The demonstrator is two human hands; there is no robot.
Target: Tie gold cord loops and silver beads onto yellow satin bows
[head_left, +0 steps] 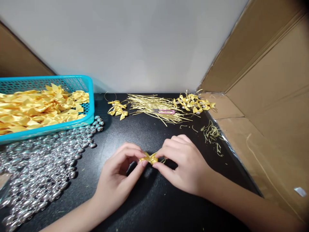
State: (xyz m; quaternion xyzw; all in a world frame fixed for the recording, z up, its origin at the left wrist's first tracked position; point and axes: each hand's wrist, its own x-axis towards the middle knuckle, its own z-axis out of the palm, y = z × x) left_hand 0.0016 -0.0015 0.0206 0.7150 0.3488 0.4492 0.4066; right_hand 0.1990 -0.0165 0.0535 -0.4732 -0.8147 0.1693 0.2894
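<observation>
Both hands meet over the black table (149,206) and pinch one small yellow ribbon bow (149,158). My left hand (119,175) grips the bow's left side between thumb and fingers. On the bow's right side, my right hand (184,166) is closed, with a thin gold thread showing by its fingertips.
A blue basket (89,96) of yellow bows stands at the back left, with a heap of silver beads (41,167) in front of it. Behind lie a few bows (117,109), gold threads (152,106) with pink snips (166,111), finished bows (193,102) and thread scraps (212,133). Cardboard (265,122) walls the right.
</observation>
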